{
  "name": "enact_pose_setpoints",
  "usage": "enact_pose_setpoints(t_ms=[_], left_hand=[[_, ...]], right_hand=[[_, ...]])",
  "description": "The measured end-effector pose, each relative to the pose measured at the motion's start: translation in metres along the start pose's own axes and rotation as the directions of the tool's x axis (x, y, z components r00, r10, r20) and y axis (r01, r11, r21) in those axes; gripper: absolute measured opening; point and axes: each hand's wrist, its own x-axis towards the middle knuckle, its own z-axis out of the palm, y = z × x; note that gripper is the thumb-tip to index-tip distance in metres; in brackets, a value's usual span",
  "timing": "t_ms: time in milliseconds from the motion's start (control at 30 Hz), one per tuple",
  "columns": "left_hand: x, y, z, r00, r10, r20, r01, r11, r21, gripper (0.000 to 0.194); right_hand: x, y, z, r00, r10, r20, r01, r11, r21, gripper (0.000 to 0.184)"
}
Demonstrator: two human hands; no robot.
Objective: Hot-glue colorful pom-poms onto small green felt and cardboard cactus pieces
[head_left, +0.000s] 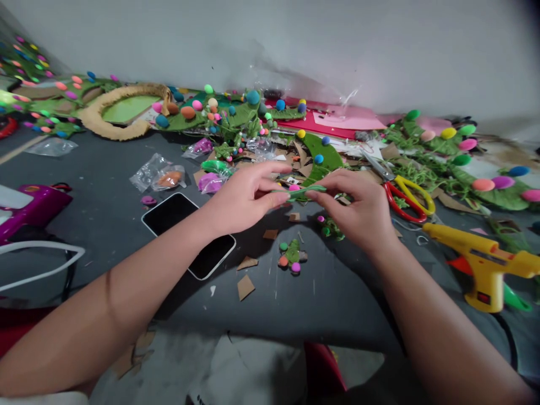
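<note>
Between my two hands a thin green strip (pixel 300 193) is stretched nearly level above the table. My left hand (pixel 248 194) pinches its left end between thumb and fingers. At the other end, my right hand (pixel 354 202) grips it the same way. Below the hands lies a small green leaf piece (pixel 292 252) with coloured pompoms around it. A second small green cluster with pompoms (pixel 332 228) sits just under my right hand. Partly covered by my left forearm is a smartphone (pixel 172 212) with a dark screen.
A yellow glue gun (pixel 485 264) and red-and-yellow scissors (pixel 405 197) lie at the right. Pompom-covered green garlands (pixel 236 115) and a tan ring (pixel 112 115) run along the wall. Cardboard scraps (pixel 246 287) and plastic bags (pixel 158 174) are scattered about. A purple tool (pixel 31 211) stands left.
</note>
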Motion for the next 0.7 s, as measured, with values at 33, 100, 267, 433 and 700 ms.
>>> enact_pose_setpoints(t_ms=[33,100,267,433,700], left_hand=[[0.0,0.001,-0.001,1.0,-0.014,-0.003,0.014,0.999,-0.03,0.054],[0.001,0.004,-0.001,0.998,-0.058,0.007,0.058,0.986,-0.154,0.055],[0.001,0.009,0.004,0.976,-0.145,0.162,0.212,0.801,-0.559,0.046],[0.003,0.008,0.002,0.933,-0.104,0.344,0.333,0.609,-0.72,0.047],[0.005,0.011,-0.009,0.932,-0.164,0.324,0.357,0.579,-0.733,0.049]], right_hand=[[0.001,0.001,-0.002,1.0,0.018,-0.02,-0.018,1.0,0.014,0.005],[0.002,0.002,-0.005,0.999,0.029,-0.031,-0.028,0.999,0.041,0.019],[-0.002,0.0,0.004,0.992,-0.115,0.047,0.115,0.993,-0.006,0.054],[-0.008,0.003,0.014,0.978,-0.206,0.034,0.207,0.977,-0.041,0.036],[0.0,-0.003,0.003,0.99,-0.084,-0.11,0.079,0.996,-0.052,0.021]])
